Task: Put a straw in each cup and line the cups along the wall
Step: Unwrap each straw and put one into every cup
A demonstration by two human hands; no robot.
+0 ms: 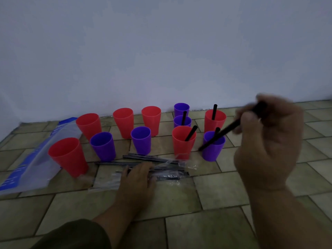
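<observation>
My right hand (265, 141) pinches a black straw (224, 132) near its top, tip by a purple cup (212, 153). My left hand (138, 178) rests flat on the straw pile (143, 157) on the floor (215, 194). Straws seem light and slippery, so I'd pinch gently.

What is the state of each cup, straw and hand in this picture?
Empty red cups, four, upright, no straw.
Empty purple cups, three, upright, no straw.
Red cups with straws, two, upright.
Purple cups with straws, two, upright.
Held straw, tilted, outside every cup, held by the right hand.
Left hand, fingers flat on the straw pack.
Plastic bag, lying flat.
</observation>
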